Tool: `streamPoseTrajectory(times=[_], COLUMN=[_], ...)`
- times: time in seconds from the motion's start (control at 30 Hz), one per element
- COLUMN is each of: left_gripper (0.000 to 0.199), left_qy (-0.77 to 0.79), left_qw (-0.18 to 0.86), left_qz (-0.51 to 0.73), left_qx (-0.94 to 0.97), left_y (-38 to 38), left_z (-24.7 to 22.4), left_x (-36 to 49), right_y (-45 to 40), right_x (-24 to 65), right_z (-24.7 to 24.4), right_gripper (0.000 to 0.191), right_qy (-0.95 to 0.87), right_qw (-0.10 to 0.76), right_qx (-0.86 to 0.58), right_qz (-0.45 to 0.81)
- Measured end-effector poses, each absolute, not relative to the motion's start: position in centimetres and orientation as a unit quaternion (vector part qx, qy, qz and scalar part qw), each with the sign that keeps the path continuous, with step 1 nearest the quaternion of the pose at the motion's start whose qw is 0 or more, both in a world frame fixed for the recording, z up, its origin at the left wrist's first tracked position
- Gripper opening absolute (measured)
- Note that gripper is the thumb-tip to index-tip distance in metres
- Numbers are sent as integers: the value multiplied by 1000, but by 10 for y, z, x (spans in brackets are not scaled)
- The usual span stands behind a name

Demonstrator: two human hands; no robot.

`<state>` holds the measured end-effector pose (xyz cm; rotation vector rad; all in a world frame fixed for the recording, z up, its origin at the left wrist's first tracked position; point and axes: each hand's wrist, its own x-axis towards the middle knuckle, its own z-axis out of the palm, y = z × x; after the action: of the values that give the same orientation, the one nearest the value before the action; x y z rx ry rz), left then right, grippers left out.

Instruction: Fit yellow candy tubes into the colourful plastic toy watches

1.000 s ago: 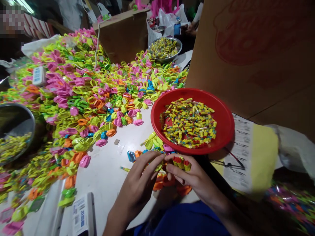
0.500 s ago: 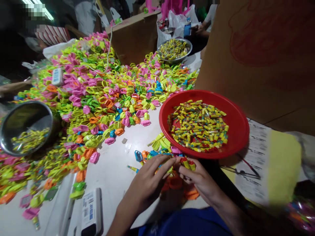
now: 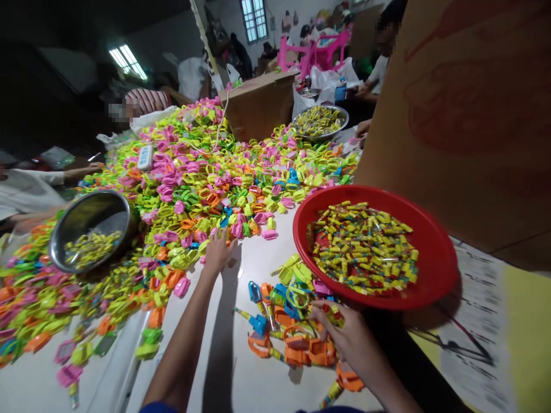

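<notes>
My left hand [image 3: 218, 250] reaches out to the near edge of a large heap of plastic toy watches [image 3: 185, 172] in pink, yellow, green and orange. Its fingers are stretched forward and touch or nearly touch the watches; nothing shows in its grasp. My right hand [image 3: 344, 330] is closed around a few small yellow-and-red wrapped tubes [image 3: 333, 314]. Under and beside it lies a small group of watches, among them orange watches [image 3: 297, 350] and a blue watch [image 3: 258, 324], some with tubes by them. Just beyond sits a red basin [image 3: 439, 275] holding many such tubes.
A steel bowl [image 3: 58, 261] of tubes stands at the left, a second metal bowl [image 3: 321, 136] at the back. Cardboard [image 3: 465, 143] rises on the right above printed yellow paper [image 3: 525, 332]. A white remote-like box [image 3: 145, 158] lies on the heap. Other people sit around.
My left hand has left my right hand and stretched forward to the heap. My right hand still holds the tubes, now lower over the small group. The view has tilted up and left.
</notes>
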<state>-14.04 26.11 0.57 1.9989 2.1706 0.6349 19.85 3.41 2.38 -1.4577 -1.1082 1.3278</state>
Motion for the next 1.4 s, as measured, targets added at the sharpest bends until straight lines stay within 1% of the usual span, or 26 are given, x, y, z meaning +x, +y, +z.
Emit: streamPoseTrajectory(times=[0.07, 0.17, 0.27, 0.4, 0.47, 0.5, 0.57, 0.6, 0.63, 0.67, 0.77, 0.8, 0.87, 0.93, 1.0, 1.03, 1.07, 1.13, 1.23, 1.4], left_gripper=[46, 42, 40, 40, 42, 44, 55, 63, 69, 71, 62, 59, 57, 56, 51, 49, 48, 53, 62, 54], left_qy=[725, 736, 742, 731, 708, 693, 656, 634, 613, 592, 541, 488, 414, 387, 407, 426, 447, 469, 445, 381], left_qw=[66, 85, 109, 133, 156, 178, 249, 294, 339, 379, 486, 558, 648, 676, 647, 615, 572, 475, 364, 220], left_qz=[212, 242, 308, 454, 535, 569, 614, 624, 629, 631, 621, 618, 592, 569, 555, 551, 547, 536, 486, 395], left_qx=[652, 626, 585, 493, 434, 406, 362, 349, 338, 327, 293, 262, 242, 265, 327, 369, 417, 517, 658, 807], left_y=[262, 255, 244, 231, 225, 220, 204, 192, 178, 162, 110, 95, 71, 56, 47, 45, 43, 40, 41, 48], left_z=[-4, -15, -13, 17, 40, 53, 76, 86, 95, 103, 117, 118, 117, 110, 101, 98, 95, 92, 98, 110], left_x=[-138, -133, -132, -135, -133, -129, -115, -104, -91, -77, -32, -20, 0, 11, 16, 16, 16, 14, 9, -2], right_y=[34, 29, 20, 11, 13, 16, 22, 25, 28, 30, 32, 31, 30, 30, 29, 29, 29, 28, 28, 26], right_x=[200, 206, 214, 226, 228, 227, 221, 217, 213, 209, 201, 199, 198, 198, 199, 199, 200, 201, 203, 206], right_z=[27, 31, 32, 37, 43, 46, 53, 57, 60, 64, 79, 85, 98, 111, 121, 124, 127, 132, 138, 147], right_gripper=[17, 30, 41, 58, 57, 51, 36, 32, 33, 38, 54, 56, 53, 48, 47, 47, 47, 47, 47, 57], right_qy=[-462, -483, -508, -568, -576, -570, -548, -536, -527, -517, -459, -437, -397, -364, -323, -305, -290, -275, -273, -270], right_qw=[422, 423, 418, 390, 374, 373, 390, 400, 402, 395, 361, 363, 387, 414, 439, 450, 458, 467, 466, 438], right_qx=[-612, -632, -636, -644, -653, -656, -649, -638, -623, -607, -554, -532, -485, -452, -441, -442, -445, -456, -464, -474], right_qz=[484, 435, 403, 333, 319, 324, 355, 381, 415, 457, 594, 628, 676, 702, 713, 714, 712, 706, 702, 715])
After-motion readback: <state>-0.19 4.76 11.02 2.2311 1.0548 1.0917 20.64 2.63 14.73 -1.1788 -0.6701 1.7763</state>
